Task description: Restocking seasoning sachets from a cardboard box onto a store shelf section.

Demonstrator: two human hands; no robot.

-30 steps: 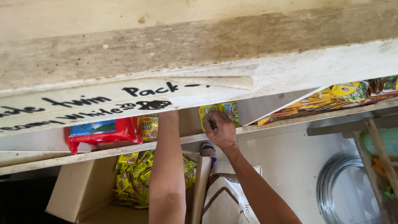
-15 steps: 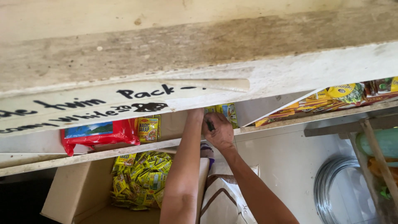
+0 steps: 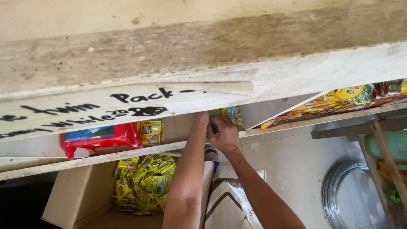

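Observation:
Both my arms reach up to a wooden shelf (image 3: 106, 157). My left hand (image 3: 201, 118) goes in under the edge of a hand-lettered white paper sign (image 3: 85, 110); its fingers are hidden there. My right hand (image 3: 224, 135) is right beside it, touching it, fingers curled around a small dark object (image 3: 214, 127). Yellow sachet packs (image 3: 232, 114) stand on the shelf just behind both hands.
A red packet (image 3: 101, 140) and a yellow sachet pack (image 3: 150, 131) sit on the shelf to the left. Below, an open cardboard box (image 3: 72, 199) holds several yellow sachets (image 3: 146, 182). A white sack (image 3: 229, 203), a wire coil (image 3: 339, 186) and more snack packs (image 3: 352, 95) lie to the right.
My left arm has swung to the right, bringing the hand up against my right hand. The right hand has stayed at the shelf edge.

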